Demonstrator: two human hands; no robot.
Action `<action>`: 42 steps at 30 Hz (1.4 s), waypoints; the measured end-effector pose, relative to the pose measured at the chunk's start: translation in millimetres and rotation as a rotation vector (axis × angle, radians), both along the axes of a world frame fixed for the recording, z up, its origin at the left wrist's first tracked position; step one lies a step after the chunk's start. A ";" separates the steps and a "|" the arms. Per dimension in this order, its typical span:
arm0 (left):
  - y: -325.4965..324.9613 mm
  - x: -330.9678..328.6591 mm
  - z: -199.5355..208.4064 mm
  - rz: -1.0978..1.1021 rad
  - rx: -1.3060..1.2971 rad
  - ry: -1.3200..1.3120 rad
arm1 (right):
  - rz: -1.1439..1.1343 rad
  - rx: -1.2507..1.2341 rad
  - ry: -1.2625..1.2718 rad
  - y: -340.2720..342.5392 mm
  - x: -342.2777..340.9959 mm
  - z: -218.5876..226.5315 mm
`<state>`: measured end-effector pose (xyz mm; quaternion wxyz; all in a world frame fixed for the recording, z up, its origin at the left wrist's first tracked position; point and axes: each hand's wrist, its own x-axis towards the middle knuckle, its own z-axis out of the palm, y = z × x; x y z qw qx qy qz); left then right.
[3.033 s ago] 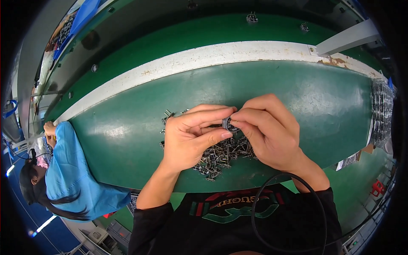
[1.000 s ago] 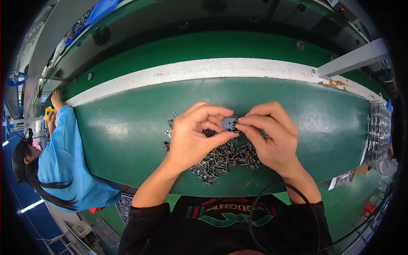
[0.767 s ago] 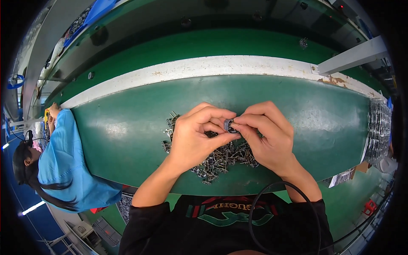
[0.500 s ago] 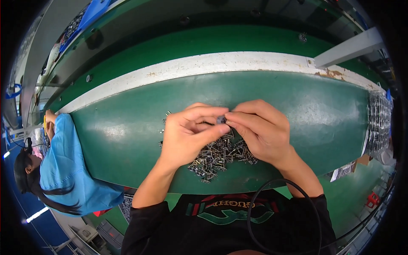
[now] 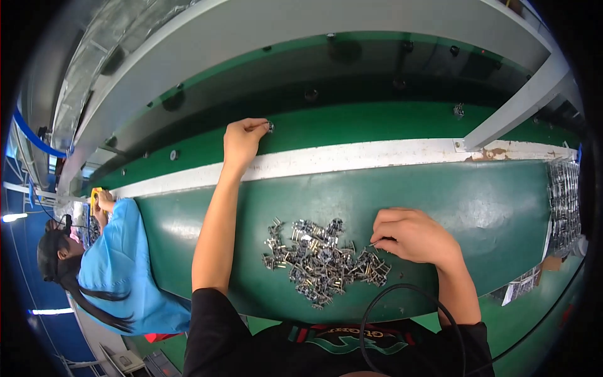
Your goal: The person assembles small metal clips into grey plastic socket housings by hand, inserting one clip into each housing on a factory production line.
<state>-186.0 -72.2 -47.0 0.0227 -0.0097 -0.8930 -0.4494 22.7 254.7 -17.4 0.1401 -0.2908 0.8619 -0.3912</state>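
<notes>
Just past the scuffed white rail [image 5: 352, 154] along the far edge of the smooth desk [image 5: 301, 198], the left hand [image 5: 242, 146] pinched a small metallic part [image 5: 271, 127]. Nearer the front edge, the right hand [image 5: 414, 235] narrowed its fingers [image 5: 391, 217] at a spiky heap [image 5: 323, 264]; any grip, I couldn't tell.

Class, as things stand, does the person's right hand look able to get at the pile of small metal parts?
Yes, most likely: the right hand is at the right edge of the pile, with nothing visible between them. The left hand is away beyond the white rail, leaving the way free.
</notes>
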 end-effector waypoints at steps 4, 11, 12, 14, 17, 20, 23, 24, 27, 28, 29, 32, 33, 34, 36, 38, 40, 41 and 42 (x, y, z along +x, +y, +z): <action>11.9 -23.5 16.1 -0.100 0.053 -0.192 | -0.167 -0.046 -0.044 15.9 -1.6 3.0; 22.1 -210.1 2.8 -0.248 -1.140 0.447 | -0.241 -0.196 0.031 9.7 -8.0 -14.2; 30.4 -222.4 0.8 -0.326 -1.044 0.467 | -0.246 -0.265 0.014 11.0 -7.2 -18.1; 47.3 -247.5 -5.0 -0.506 -0.835 0.515 | -0.277 -0.329 0.024 16.2 -4.2 -25.4; -96.6 -342.5 29.3 -0.551 -0.730 0.559 | -0.062 -0.495 0.140 -18.1 -16.7 -23.4; 39.4 -299.2 -50.0 -0.536 -0.901 0.576 | -0.238 -0.397 0.077 15.0 -2.1 -40.4; -29.0 -283.9 -39.9 -0.388 -0.886 0.680 | -0.243 -0.368 0.108 -4.4 -9.1 -29.7; -23.2 -258.8 -39.6 -0.406 -0.722 0.527 | -0.249 -0.362 0.099 -1.2 -8.8 -32.7; -3.3 -149.9 -0.3 -0.260 -0.143 -0.038 | -0.302 -0.299 0.123 6.0 -3.8 -35.1; 1.3 -96.1 15.2 -0.209 0.082 -0.044 | -0.347 -0.299 0.177 6.4 -4.8 -34.0; 5.2 -40.3 31.8 -0.147 0.304 -0.040 | -0.382 -0.304 0.235 3.4 -7.4 -31.6; -7.5 71.2 46.6 0.003 0.570 -0.128 | -0.459 -0.608 0.262 -15.8 -12.0 -16.8; -2.5 99.3 48.7 -0.052 0.738 -0.155 | -0.436 -0.595 0.222 -17.6 -10.8 -12.7; 19.4 130.0 56.7 0.003 0.896 -0.216 | -0.399 -0.577 0.180 -16.5 -8.3 -10.0; 41.3 156.7 42.9 -0.163 0.899 -0.299 | -0.455 -0.630 -0.076 -13.5 4.3 1.6; 62.1 173.3 40.5 -0.220 0.963 -0.364 | -0.491 -0.671 -0.063 -20.6 8.0 -3.1; 71.0 179.6 45.3 -0.296 0.834 -0.401 | -0.539 -0.731 0.047 -33.6 8.7 -1.0; 71.7 183.2 43.2 -0.306 0.842 -0.376 | -0.544 -0.683 0.070 -37.3 11.6 6.8; 71.5 186.7 45.2 -0.289 0.832 -0.385 | -0.550 -0.634 0.077 -41.2 12.9 10.0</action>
